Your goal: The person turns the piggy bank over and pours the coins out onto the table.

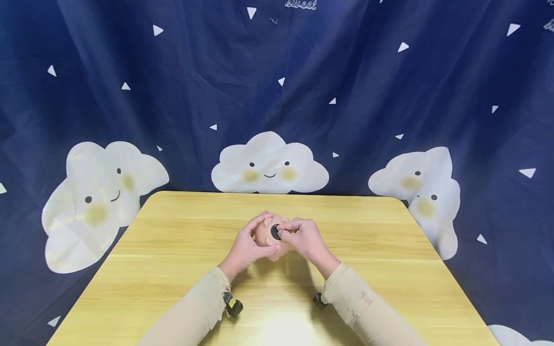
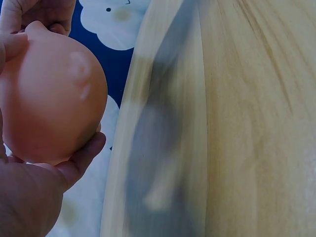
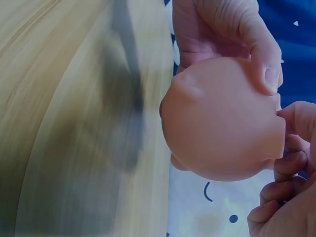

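A round pink piggy bank [image 1: 262, 234] is held above the table, its underside with stubby feet turned up toward the head camera. My left hand [image 1: 247, 247] grips its body from the left, thumb on the near side and fingers on the far side. A round black plug [image 1: 274, 232] sits at the underside. Thumb and fingertips of my right hand [image 1: 308, 239] pinch at this plug and hide part of it. The smooth side of the piggy bank [image 2: 54, 98] fills the left wrist view. In the right wrist view a foot [image 3: 277, 138] sticks out beside the right fingers.
Below is a light wooden table [image 1: 186, 240] with rounded far corners. A dark blue curtain [image 1: 182, 96] with white clouds and triangles hangs behind it. Small black wrist cameras [image 1: 233, 306] are worn at both beige sleeves [image 1: 190, 307].
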The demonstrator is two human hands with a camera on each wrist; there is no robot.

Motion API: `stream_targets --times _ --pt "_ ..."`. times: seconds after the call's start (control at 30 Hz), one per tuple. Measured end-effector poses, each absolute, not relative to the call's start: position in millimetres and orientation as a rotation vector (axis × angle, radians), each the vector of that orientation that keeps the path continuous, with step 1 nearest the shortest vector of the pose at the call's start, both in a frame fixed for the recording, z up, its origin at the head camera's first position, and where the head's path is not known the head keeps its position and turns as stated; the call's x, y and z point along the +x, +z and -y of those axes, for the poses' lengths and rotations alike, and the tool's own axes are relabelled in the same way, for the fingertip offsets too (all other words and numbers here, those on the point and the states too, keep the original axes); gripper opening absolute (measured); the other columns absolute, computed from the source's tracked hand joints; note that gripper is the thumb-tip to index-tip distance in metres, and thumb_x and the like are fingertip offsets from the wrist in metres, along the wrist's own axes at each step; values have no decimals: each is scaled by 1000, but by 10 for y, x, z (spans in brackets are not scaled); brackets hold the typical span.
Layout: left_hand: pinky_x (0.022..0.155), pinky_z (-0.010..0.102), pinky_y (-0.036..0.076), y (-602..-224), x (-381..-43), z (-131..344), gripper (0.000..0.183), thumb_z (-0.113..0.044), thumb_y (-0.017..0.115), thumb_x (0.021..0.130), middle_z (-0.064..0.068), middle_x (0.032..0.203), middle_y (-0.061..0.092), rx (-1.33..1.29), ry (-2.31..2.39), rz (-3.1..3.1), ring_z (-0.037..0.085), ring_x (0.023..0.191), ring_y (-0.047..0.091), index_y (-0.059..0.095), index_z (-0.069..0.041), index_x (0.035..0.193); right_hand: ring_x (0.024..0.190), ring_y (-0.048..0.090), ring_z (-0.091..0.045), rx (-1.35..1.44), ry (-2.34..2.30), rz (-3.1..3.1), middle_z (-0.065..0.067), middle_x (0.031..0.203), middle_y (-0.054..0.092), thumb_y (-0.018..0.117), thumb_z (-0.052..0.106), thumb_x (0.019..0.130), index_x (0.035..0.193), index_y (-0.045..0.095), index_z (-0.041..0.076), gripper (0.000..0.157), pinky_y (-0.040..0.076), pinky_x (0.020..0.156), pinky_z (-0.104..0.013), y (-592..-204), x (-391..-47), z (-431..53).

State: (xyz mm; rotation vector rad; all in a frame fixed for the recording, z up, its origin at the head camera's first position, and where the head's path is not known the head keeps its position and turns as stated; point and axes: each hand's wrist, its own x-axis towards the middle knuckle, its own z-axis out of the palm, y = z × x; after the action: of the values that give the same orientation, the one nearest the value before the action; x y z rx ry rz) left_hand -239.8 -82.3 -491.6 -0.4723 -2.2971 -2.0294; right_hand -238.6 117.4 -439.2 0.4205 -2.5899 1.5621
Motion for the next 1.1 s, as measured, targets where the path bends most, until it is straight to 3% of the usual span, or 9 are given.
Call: stream_targets --times 0.33,0.87,1.1 --pt "113 48 56 -4923 -2424 827 84 -9 97 74 8 173 38 -484 -2032 2319 38 149 50 62 -26 149 79 53 -11 534 1414 2622 -1 81 72 76 1 87 96 87 8 16 44 65 -20 -4372 -2377 -1193" --pt "110 38 58 -4983 -2440 835 87 -7 95 76 5 174 37 -551 -2054 2364 36 147 51 57 -24 153 99 60 -18 825 1122 2674 -3 96 79 73 0 90 95 85 11 17 52 89 -32 -4338 -2409 -1306" --pt "106 38 60 -4987 -2446 803 85 -9 95 77 7 172 39 -472 -2048 2352 35 141 56 58 -22 153 87 57 -12 740 1285 2653 -1 89 70 78 7 95 107 83 9 13 50 76 -22 -4397 -2403 -1318"
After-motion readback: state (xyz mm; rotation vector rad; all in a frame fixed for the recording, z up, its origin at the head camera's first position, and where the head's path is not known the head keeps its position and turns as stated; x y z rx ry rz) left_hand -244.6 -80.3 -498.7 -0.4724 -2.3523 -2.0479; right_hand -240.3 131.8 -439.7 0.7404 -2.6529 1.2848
